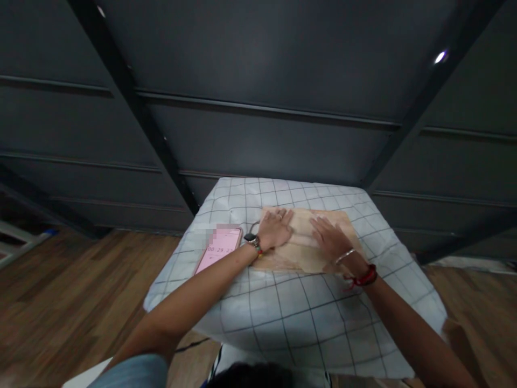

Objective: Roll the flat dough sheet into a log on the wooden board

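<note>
A flat, light tan sheet (pixel 304 245), like brown paper or thin card, lies on the checked tablecloth (pixel 299 302). Across its left part rests my left hand (pixel 276 229), palm down with the fingers stretched out. On the right part my right hand (pixel 329 237) is also laid flat, fingers extended and pointing up and left. Neither hand grips anything. Darker tan edges show around a paler middle. What the sheet is exactly, I cannot make out.
To the left of the sheet lies a pink-screened phone (pixel 220 250) showing a running timer, with a thin cable near it. Dark grey metal panels (pixel 262 145) stand right behind the table. Wooden floor (pixel 117 285) shows on both sides.
</note>
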Motion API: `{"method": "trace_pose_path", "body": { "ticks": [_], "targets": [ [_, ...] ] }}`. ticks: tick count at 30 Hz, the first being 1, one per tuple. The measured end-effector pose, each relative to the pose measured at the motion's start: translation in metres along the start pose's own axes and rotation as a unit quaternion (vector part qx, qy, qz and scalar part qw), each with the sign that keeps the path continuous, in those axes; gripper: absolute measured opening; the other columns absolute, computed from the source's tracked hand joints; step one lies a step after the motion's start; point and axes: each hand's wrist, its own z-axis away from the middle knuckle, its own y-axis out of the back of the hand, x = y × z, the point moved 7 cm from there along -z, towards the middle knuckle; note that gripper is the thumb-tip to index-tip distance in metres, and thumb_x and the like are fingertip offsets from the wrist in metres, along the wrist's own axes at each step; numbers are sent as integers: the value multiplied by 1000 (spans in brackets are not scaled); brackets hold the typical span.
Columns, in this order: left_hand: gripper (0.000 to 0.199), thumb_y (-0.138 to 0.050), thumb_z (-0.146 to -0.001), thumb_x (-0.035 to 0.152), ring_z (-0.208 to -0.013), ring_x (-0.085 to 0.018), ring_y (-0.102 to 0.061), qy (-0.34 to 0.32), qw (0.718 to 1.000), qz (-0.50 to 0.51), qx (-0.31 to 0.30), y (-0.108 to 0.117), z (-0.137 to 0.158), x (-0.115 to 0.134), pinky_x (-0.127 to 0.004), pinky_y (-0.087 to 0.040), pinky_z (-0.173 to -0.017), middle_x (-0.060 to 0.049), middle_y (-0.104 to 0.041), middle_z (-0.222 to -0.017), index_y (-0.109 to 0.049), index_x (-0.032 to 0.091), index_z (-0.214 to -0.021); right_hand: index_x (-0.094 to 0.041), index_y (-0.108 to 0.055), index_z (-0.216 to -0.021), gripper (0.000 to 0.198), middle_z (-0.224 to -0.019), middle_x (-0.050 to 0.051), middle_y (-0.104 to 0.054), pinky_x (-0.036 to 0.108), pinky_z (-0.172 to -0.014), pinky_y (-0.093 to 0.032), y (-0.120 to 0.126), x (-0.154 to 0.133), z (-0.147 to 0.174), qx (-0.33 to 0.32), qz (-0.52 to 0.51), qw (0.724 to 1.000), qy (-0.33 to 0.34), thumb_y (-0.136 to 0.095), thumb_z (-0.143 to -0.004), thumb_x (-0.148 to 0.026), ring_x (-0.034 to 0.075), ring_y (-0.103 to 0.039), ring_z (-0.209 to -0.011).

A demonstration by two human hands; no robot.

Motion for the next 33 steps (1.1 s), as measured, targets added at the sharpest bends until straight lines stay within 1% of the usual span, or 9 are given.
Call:
{"method": "trace_pose_path", "body": {
  "ticks": [3, 6, 9, 15, 17, 22, 28, 31, 33],
  "targets": [
    [58, -25, -92, 33, -140, -24, -20, -23, 1000, -1, 16, 0, 13, 5, -46, -15, -113, -11, -24, -153, -21, 16, -148, -17, -43, -139, 48, -144, 11, -42, 52, -104, -31, 1, -8, 11, -9, 4, 1000, 22, -27, -95, -28, 27, -33, -135],
    [59, -25, -92, 30, -140, -24, -20, -33, 999, 9, -6, 0, 2, 3, -46, -17, -112, -12, -22, -153, -19, 14, -148, -18, -42, -139, 47, -142, 9, -44, 52, -106, -29, 7, -6, 4, 3, 0, 1000, 9, -28, -95, -28, 26, -35, -133],
    [61, -27, -90, 27, -139, -26, -22, 0, 1000, 3, -7, 3, -10, -4, -47, -20, -111, -15, -23, -152, -18, 11, -148, -20, -42, -140, 47, -142, 9, -45, 53, -106, -29, 16, -3, -5, 25, 2, 1000, -17, -29, -95, -28, 25, -36, -133],
    [57, -28, -91, 28, -138, -24, -27, -47, 989, -43, 134, 5, 30, 12, -45, -18, -113, -11, -33, -149, -24, 16, -147, -20, -44, -138, 47, -140, 11, -47, 50, -105, -31, 15, -17, 21, 5, 11, 1000, 20, -34, -94, -32, 26, -39, -131],
    [56, -28, -91, 28, -138, -22, -26, -48, 985, -47, 160, 7, 35, 15, -44, -17, -113, -9, -34, -148, -25, 17, -147, -21, -41, -141, 48, -140, 11, -48, 49, -106, -30, 16, -19, 23, -7, 14, 1000, 24, -34, -94, -33, 26, -40, -131],
    [57, -28, -91, 29, -136, -25, -30, 28, 996, -28, 79, 7, 13, 5, -49, -23, -110, -11, -35, -148, -25, 16, -146, -24, -36, -143, 49, -143, 8, -44, 51, -105, -30, 23, -15, 10, -5, 22, 999, -23, -28, -96, -28, 25, -35, -133],
    [57, -25, -93, 29, -138, -25, -25, -43, 990, -39, 129, 6, 47, 22, -46, -18, -113, -10, -34, -149, -23, 17, -148, -18, -44, -138, 46, -143, 10, -43, 47, -106, -30, 19, -30, 37, -1, 15, 999, 32, -29, -96, -28, 26, -34, -134],
    [57, -24, -93, 30, -138, -25, -26, -11, 995, -20, 98, 7, 33, 17, -46, -19, -112, -10, -33, -149, -20, 16, -148, -16, -43, -139, 47, -141, 12, -46, 50, -107, -28, 23, -27, 31, 4, 2, 1000, 19, -32, -94, -27, 27, -35, -133],
    [58, -25, -93, 29, -138, -26, -27, 31, 998, 0, 49, 4, 18, 10, -47, -24, -110, -13, -33, -148, -19, 13, -148, -19, -38, -142, 49, -141, 9, -46, 50, -107, -28, 23, -25, 23, -6, -5, 1000, 23, -33, -94, -29, 26, -35, -133]
  ]
}}
